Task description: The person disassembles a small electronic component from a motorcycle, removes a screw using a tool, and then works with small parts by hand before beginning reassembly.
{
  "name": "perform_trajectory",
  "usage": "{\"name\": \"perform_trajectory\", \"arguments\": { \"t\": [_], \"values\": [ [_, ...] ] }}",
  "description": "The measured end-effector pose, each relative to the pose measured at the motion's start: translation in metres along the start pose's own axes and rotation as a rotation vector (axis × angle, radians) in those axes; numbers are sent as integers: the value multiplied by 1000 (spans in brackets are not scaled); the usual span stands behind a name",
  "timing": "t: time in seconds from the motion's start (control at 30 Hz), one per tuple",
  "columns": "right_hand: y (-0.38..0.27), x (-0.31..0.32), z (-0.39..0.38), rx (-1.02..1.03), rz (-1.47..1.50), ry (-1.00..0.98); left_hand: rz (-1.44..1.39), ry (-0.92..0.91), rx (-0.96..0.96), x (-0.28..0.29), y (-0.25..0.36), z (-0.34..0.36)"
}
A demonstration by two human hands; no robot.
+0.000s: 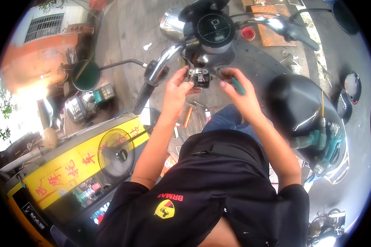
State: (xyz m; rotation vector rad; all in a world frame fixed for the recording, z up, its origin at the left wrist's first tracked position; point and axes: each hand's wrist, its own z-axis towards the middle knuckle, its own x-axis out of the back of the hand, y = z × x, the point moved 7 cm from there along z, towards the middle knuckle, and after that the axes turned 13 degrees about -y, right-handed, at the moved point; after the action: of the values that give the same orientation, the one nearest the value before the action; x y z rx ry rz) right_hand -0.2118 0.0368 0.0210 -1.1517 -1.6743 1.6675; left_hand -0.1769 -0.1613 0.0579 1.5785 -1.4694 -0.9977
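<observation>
My left hand (176, 94) is closed around a small black part with bright metal on top (199, 78). Its exact kind I cannot make out. A screwdriver with a green handle (238, 86) is held in my right hand (244, 98), its shaft side pointing toward the black part. Whether the tip touches the part is too small to tell. Both hands are just below the round display (215, 29) of a scooter, between the left grip (143, 98) and the black seat (290, 101).
Green power tools (317, 142) rest on the seat. A round mirror (85, 75) sticks out at the left, and the right handlebar (294, 33) extends at the upper right. Left of me stands a fan (116, 153) by a yellow panel (55, 185). Small tools, including an orange-handled one (188, 117), lie on the ground.
</observation>
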Motion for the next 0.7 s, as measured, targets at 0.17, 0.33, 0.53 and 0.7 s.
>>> {"name": "perform_trajectory", "arguments": {
  "t": [0.17, 0.33, 0.53, 0.7],
  "values": [
    [25, 50, -72, -140, -229, 125, -99, -23, -69, 12, -7, 2],
    [28, 62, -120, -177, -338, 187, -271, -100, -90, -9, -7, 6],
    [42, 63, -158, -150, -544, 199, -303, -74, -63, 0, -15, 13],
    [57, 134, -247, -288, -705, 563, -387, -10, -10, 20, -47, 1]
  ]
}}
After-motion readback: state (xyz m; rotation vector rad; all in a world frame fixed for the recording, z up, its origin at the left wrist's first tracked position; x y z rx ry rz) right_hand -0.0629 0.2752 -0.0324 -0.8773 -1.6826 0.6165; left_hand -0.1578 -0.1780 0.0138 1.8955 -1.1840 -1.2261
